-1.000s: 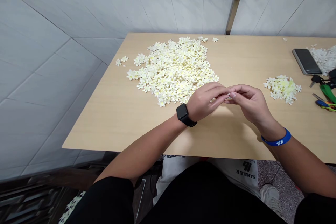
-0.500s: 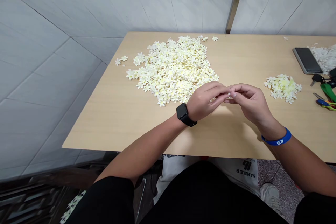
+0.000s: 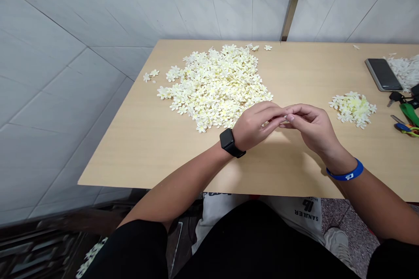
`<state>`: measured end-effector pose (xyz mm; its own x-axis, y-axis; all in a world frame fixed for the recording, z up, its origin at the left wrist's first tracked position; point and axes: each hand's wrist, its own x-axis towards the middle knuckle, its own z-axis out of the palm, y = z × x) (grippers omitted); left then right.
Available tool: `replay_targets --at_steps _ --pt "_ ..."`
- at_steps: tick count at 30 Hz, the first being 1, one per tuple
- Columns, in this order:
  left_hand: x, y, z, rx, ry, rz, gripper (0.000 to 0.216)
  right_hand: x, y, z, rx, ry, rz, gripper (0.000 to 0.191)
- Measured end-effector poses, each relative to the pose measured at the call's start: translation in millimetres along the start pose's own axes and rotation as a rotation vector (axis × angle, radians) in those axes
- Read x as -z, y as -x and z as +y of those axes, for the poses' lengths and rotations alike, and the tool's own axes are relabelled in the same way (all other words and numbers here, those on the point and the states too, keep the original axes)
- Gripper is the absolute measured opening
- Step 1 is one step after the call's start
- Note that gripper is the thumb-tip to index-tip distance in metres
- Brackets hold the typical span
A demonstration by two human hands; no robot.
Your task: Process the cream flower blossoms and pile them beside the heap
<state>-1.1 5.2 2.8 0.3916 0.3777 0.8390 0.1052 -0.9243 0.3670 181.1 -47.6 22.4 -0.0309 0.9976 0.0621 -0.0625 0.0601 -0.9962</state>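
Pinching a mostly hidden white piece point(image 3: 285, 118), left hand point(image 3: 257, 124) and right hand point(image 3: 314, 128) could crease it by over-squeezing

A phone point(image 3: 383, 74) lies near a black-headed key point(image 3: 396, 96) and scissors point(image 3: 402, 127).

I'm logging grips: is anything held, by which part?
A small pale piece, held where the left hand and right hand meet; its gripped part can't be told.

Tiled workroom, home or commercial unclear: marble-look wall tiles point(image 3: 229, 13), wood-look tabletop point(image 3: 144, 152) heaped with loose flower heads point(image 3: 222, 83), scissors point(image 3: 406, 128) at right, speckled floor point(image 3: 333, 213) below.
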Motion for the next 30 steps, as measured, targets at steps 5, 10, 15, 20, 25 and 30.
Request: replay_targets --at_steps 5,10,15,20,25,30 --pt "0.4 -1.2 1.0 -0.007 -0.013 -0.001 0.011 0.0 0.0 -0.4 0.006 -0.014 -0.01 0.022" --pt "0.3 -1.6 1.0 -0.021 -0.008 0.003 0.011 0.2 -0.2 0.2 0.008 0.002 -0.007 0.022" --pt "-1.4 -0.5 2.1 0.042 0.031 0.004 0.011 0.2 0.1 2.0 0.012 0.018 -0.007 0.022" --pt "-3.5 -0.2 4.1 0.104 0.083 0.034 0.01 -1.8 0.6 0.4 0.012 0.018 0.012 0.024" --pt "-4.9 1.0 2.3 0.041 0.028 0.055 0.01 -3.4 0.4 -1.0 -0.022 0.004 0.042 0.029" --pt "-3.8 3.4 -1.9 -0.113 -0.143 0.035 0.016 -3.2 -1.3 -0.7 -0.072 -0.061 0.04 0.03"
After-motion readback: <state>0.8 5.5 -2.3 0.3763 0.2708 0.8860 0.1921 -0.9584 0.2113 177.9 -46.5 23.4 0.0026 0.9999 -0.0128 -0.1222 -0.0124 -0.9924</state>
